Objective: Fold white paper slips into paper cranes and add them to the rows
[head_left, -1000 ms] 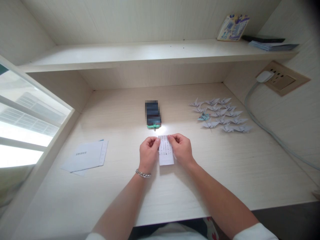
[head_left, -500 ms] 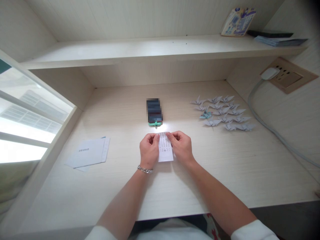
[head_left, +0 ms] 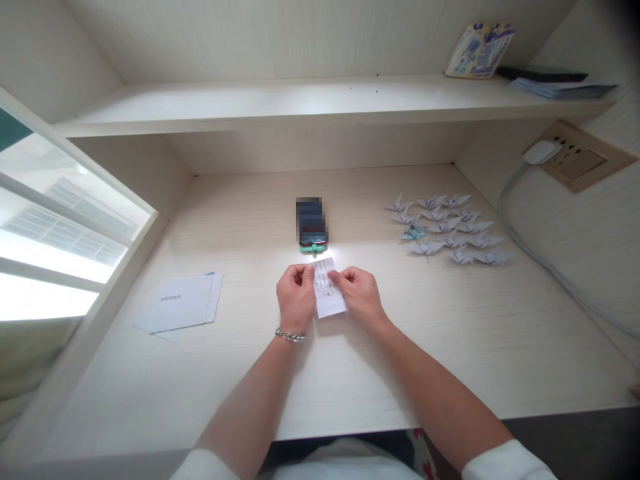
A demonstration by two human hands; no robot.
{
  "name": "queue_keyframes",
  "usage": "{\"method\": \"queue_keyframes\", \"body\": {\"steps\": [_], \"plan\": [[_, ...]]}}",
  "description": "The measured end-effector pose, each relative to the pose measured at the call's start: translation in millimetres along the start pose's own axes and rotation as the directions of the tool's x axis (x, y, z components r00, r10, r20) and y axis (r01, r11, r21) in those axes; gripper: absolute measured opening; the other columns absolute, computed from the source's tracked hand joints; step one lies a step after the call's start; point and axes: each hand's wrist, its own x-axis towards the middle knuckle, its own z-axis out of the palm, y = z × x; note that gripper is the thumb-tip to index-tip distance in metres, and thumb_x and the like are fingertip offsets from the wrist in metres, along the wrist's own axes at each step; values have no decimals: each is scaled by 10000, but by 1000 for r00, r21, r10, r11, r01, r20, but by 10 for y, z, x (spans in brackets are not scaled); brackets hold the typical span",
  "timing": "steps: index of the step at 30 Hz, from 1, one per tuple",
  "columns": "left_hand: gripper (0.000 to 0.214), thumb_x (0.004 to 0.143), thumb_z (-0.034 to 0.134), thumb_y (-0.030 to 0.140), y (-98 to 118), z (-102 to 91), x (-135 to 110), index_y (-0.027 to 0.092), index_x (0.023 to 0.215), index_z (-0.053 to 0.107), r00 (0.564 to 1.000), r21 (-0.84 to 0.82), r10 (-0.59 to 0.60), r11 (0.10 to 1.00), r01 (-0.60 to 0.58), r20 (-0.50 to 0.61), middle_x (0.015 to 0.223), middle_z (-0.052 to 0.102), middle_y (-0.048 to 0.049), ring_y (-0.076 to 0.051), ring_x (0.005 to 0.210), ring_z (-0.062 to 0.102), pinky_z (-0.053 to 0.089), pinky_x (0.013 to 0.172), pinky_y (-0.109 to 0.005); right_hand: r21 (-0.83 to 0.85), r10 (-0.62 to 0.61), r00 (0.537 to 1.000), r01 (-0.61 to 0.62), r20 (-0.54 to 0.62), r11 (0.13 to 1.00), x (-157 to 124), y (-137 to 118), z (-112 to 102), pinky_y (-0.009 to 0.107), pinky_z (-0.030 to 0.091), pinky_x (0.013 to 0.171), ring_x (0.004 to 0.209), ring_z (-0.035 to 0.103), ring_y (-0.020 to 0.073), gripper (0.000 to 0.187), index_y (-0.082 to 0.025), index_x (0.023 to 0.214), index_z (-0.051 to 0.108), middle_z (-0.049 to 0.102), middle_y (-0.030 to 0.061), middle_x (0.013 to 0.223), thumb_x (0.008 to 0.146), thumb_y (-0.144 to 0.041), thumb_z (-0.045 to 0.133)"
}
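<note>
Between my two hands is a small rectangular piece of white paper (head_left: pixel 329 301) with rows of printed characters and a blank lower strip. My left hand (head_left: pixel 297 297) pinches its left edge with thumb and curled fingers; a silver chain bracelet (head_left: pixel 290 335) circles that wrist. On the other side, my right hand (head_left: pixel 361 292) grips the right edge, its thumb lying over the print. The paper tilts slightly, its top leaning left. Just beyond it lies a phone (head_left: pixel 313 223) with a blurred screen and a green piece at its near end.
Several folded paper cranes (head_left: pixel 450 227) stand in rows at the right, one of them blue (head_left: pixel 413 232). Loose paper sheets (head_left: pixel 185 300) overlap at the left. A grey cable (head_left: pixel 530 250) runs from the wall socket (head_left: pixel 580 157) along the right side. A shelf (head_left: pixel 280 107) spans the back.
The paper has turned from nearly straight to leaning left at its top. My right thumb has shifted slightly down along its edge. Both hands still hold it.
</note>
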Motion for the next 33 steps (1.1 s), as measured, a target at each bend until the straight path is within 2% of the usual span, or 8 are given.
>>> {"method": "queue_keyframes", "body": {"steps": [3, 5, 9, 11, 15, 20, 29, 33], "plan": [[286, 753, 560, 420, -12, -7, 21, 136, 768, 590, 999, 6, 9, 1000, -8, -40, 696, 608, -33, -123, 613, 557, 439, 528, -221, 72, 45, 981, -59, 188, 996, 22, 57, -2, 227, 329, 421, 454, 436, 102, 371, -151, 604, 562, 519, -11, 511, 686, -510, 614], [288, 751, 562, 421, -29, -14, 40, 135, 763, 590, 999, 8, 14, 1000, -14, -53, 691, 606, -33, -124, 614, 558, 441, 531, -223, 57, 52, 970, -67, 238, 996, 20, 87, -6, 224, 328, 432, 467, 440, 100, 348, -146, 633, 576, 530, -9, 535, 686, -487, 623], [295, 745, 566, 429, -74, -27, 80, 136, 760, 591, 998, -7, 8, 1000, -8, -60, 689, 604, -33, -124, 613, 558, 441, 530, -224, -57, 42, 990, -35, 133, 998, -7, 93, -21, 221, 309, 426, 471, 437, 100, 370, -153, 596, 557, 526, -9, 528, 683, -507, 619], [297, 742, 570, 431, -92, -34, 96, 136, 764, 590, 998, -22, -3, 1000, 2, -67, 693, 603, -33, -121, 610, 556, 442, 528, -221, -100, 34, 992, -21, 121, 995, -17, 83, -26, 221, 302, 418, 459, 432, 100, 397, -157, 574, 542, 518, -10, 507, 692, -532, 599], [296, 743, 572, 429, -105, -52, 114, 135, 771, 590, 997, -35, 9, 999, -12, -81, 697, 605, -36, -119, 613, 555, 444, 530, -217, -97, 60, 981, -43, 183, 994, -14, 83, -23, 222, 303, 408, 422, 426, 97, 436, -170, 532, 485, 498, -13, 463, 703, -560, 575], [299, 741, 578, 425, -97, -68, 127, 127, 760, 590, 994, -30, 35, 999, -38, -100, 671, 596, -34, -116, 598, 546, 430, 514, -211, -59, 138, 926, -125, 351, 990, -20, 93, -24, 228, 346, 427, 428, 481, 112, 393, -174, 586, 492, 532, -4, 493, 731, -533, 560], [300, 727, 593, 428, -132, -76, 168, 128, 746, 589, 992, -87, 10, 996, -21, -129, 651, 579, -23, -108, 578, 530, 423, 500, -209, -292, 15, 969, 60, 248, 955, -77, 12, -55, 225, 255, 432, 445, 362, 88, 476, -184, 504, 395, 435, -34, 467, 758, -573, 496], [312, 727, 589, 438, -142, -88, 178, 128, 753, 593, 990, -87, 8, 996, -20, -138, 662, 584, -28, -112, 590, 538, 431, 508, -212, -261, 54, 948, 31, 313, 965, -70, 3, -57, 226, 282, 450, 451, 390, 93, 455, -183, 528, 422, 472, -28, 485, 769, -564, 485]]}}
